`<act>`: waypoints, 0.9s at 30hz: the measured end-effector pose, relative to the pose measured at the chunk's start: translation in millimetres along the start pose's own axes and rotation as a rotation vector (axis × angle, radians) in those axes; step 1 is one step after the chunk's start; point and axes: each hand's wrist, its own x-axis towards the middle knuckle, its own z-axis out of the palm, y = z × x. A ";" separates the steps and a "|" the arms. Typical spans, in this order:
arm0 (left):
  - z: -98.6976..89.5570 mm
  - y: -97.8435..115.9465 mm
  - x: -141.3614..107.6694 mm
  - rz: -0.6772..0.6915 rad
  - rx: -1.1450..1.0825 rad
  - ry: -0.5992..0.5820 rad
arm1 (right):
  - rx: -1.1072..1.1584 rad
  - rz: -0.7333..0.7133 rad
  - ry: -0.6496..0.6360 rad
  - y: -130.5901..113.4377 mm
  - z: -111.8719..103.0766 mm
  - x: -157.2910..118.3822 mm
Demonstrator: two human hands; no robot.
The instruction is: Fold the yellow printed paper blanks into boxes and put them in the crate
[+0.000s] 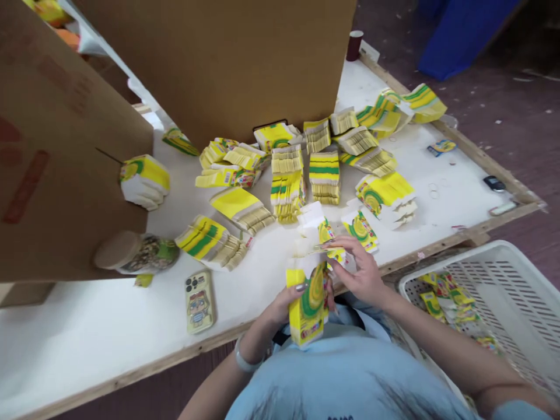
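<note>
My left hand (285, 304) grips a yellow and green carton (308, 303) upright in front of my body, thumb on its near side and fingers behind it. The carton's white top flaps stand up. Beside its upper right edge is my right hand (356, 271), its fingers bent around the edge of a thin carton piece near the flaps; the fingertips are partly blurred. Just beyond the hands, loose flat cartons (359, 228) lie on the white table (262, 265). Farther back are several stacks of folded cartons (324, 175).
Large cardboard boxes (219, 64) stand at the back and left. A jar (140, 254) and a phone (200, 303) are on the left. A white basket (503, 303) holding small yellow packs is at the right. A dark cup (354, 45) stands at the far corner.
</note>
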 end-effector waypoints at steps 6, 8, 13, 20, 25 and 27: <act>1.9 -5.8 18.7 -0.076 -0.119 -0.187 | -0.089 -0.153 0.031 12.7 -10.7 -10.3; 0.2 -5.3 20.3 -0.142 -0.172 -0.225 | -0.161 -0.273 -0.025 17.3 -14.4 -16.3; 0.4 -3.1 21.5 -0.145 -0.128 -0.243 | -0.084 -0.281 -0.025 21.6 -15.0 -17.6; 0.9 -14.8 28.4 -0.070 -0.113 -0.265 | 0.273 0.330 0.348 12.6 -31.4 -2.8; -1.1 -7.6 19.7 0.027 -0.137 -0.201 | 0.510 0.548 0.567 67.2 -93.8 33.9; -1.4 -1.7 15.4 0.059 -0.147 -0.180 | 0.438 0.594 0.462 99.8 -109.5 50.8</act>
